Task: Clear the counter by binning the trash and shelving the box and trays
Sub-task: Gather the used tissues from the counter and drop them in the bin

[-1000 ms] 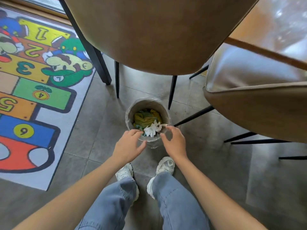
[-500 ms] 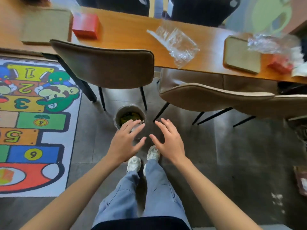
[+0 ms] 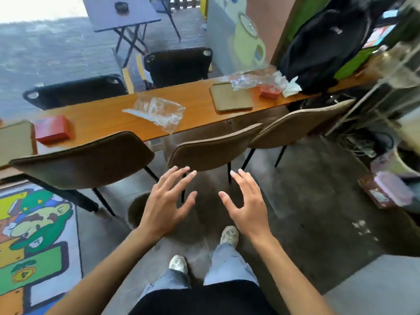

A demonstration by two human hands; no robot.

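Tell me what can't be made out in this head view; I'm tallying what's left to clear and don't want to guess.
- Bin: the left hand covers most of it; its contents are hidden.
- Left tray: cut off by the left frame edge.
- Far red box: partly under the crinkled plastic wrap; its full shape is unclear.
- Shelving on the right: motion-blurred, so free space cannot be judged.

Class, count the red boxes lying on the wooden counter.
2: one red box near the left end, another red box toward the right, partly under clear plastic wrap. More may be hidden.
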